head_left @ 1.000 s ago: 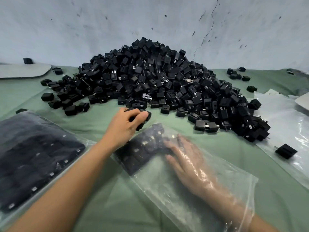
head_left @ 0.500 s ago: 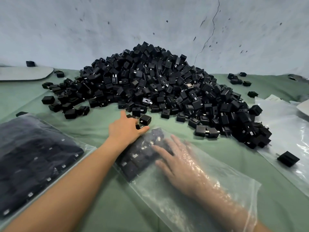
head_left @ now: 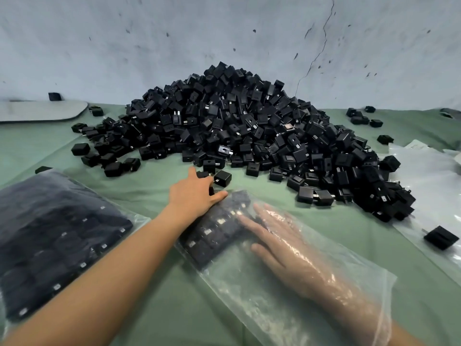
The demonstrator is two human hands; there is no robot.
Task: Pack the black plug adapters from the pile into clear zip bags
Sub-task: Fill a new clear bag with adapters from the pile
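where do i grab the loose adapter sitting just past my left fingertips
Pinch the loose adapter across its smooth black body, from above and the right. Its prongs stick out on the side facing the left hand, and the pile crowds the far side.

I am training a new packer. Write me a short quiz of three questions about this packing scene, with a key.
1. True or false: the right hand is inside the half-filled clear plastic zip bag.
2. Where does the full clear bag of black adapters lie? A) left of the left hand; B) under the right hand; C) against the wall.
3. Fill in: the cloth under the big pile of black plug adapters is coloured ___.

Key: 1 true; 2 A; 3 green.
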